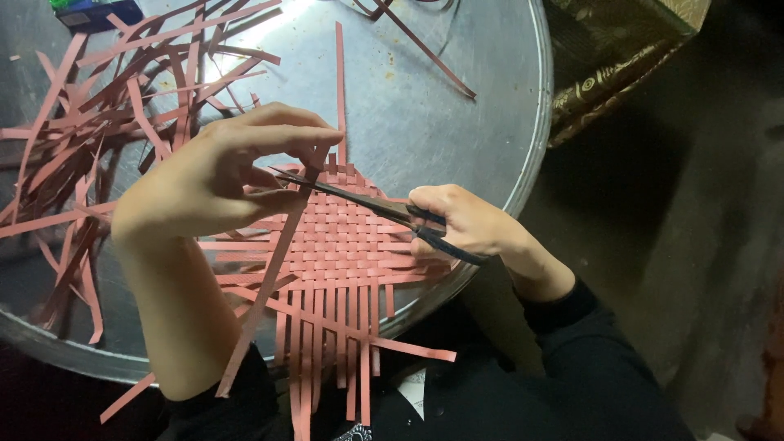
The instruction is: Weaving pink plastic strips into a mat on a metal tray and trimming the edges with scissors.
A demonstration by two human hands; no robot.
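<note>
Scissors [367,202] in my right hand [457,222], fingers thru the dark handles and closed round them, blades running up-left across the centre of the frame. Tips sit just at my left hand [216,184], where thumb & forefinger are pinched together on a pink paper strip [269,278]. That strip runs diagonally from the pinch down to the lower left, past my forearm. Can't tell if the blades are touching the strip or just beside it; they look nearly shut.

Under both hands: the woven mat [343,245] of pink strips, centre of frame, plaited tight in the middle w/ loose ends sticking out at the bottom over the rim and one long end pointing straight up. It lies on a round metal tray [457,98], shiny, glare at top centre.

Upper left of the frame: a heap of loose pink strips [106,106], tangled, on the same tray. Top left corner, a small blue & green box [90,12], partly cut off. Upper right, off the tray, a patterned brown-gold box [612,57]. My sleeves are dark.
</note>
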